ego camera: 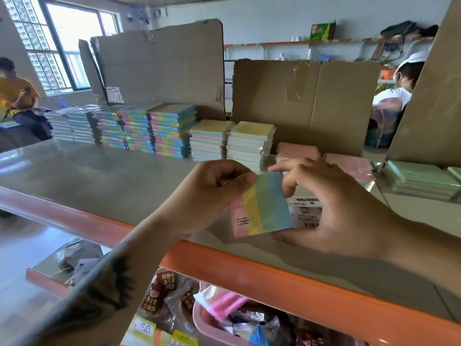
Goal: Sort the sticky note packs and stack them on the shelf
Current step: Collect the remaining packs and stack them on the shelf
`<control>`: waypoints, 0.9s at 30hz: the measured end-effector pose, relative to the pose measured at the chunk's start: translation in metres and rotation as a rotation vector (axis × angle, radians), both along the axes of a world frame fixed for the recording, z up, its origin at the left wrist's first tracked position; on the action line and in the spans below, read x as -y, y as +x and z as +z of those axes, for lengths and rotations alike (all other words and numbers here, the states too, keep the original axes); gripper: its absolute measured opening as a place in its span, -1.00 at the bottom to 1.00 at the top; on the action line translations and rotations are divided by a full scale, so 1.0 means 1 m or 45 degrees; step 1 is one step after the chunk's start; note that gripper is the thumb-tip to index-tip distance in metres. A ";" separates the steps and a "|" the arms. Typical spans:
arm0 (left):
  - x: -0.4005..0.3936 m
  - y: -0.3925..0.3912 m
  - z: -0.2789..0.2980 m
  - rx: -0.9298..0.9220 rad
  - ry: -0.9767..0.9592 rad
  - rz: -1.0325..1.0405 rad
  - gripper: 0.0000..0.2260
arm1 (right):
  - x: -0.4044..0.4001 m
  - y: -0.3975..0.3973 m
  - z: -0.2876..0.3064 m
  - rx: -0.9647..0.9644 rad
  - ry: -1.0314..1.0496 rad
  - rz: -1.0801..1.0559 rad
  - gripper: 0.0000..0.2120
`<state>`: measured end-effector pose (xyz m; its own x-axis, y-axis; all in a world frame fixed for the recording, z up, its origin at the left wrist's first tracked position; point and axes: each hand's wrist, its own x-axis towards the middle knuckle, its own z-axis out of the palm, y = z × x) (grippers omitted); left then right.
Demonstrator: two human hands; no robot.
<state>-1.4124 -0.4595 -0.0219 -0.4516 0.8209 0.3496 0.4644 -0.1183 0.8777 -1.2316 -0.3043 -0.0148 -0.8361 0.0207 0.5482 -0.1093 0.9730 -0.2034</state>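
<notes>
Both hands hold one striped sticky note pack (262, 206) with pink, yellow, green and blue bands, just above the shelf (99, 181) near its orange front rail. My left hand (214, 193) pinches the pack's top left corner. My right hand (331, 203) grips its right side, thumb under the lower edge; a second white-labelled pack (305, 211) sits behind it in that palm. Sorted stacks stand at the back: striped packs (172, 128), rainbow-edged blocks (249, 143), pink packs (296, 151) and green packs (421, 181).
Upright cardboard sheets (299, 101) wall off the back of the shelf. A lower shelf holds snack bags (164, 295) and a pink basket (207, 328) of goods. One person sits at far left (15, 93), another behind the cardboard at right (396, 91).
</notes>
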 end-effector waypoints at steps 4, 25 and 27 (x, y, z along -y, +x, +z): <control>0.001 -0.001 0.001 -0.011 0.043 -0.021 -0.68 | 0.001 -0.001 0.003 -0.031 -0.057 0.020 -0.47; 0.107 -0.180 0.083 -1.132 -0.627 0.197 -0.15 | 0.095 -0.184 0.035 0.132 -0.101 -0.158 -0.43; 0.117 -0.217 0.091 -1.099 -0.650 0.233 -0.11 | 0.110 -0.204 0.031 0.288 -0.104 -0.239 -0.30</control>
<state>-1.6294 -0.5770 0.0690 -0.3448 0.9067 0.2428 0.9362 0.3131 0.1599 -1.4358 -0.4139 0.0164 -0.9143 0.2226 0.3383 0.1278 0.9513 -0.2804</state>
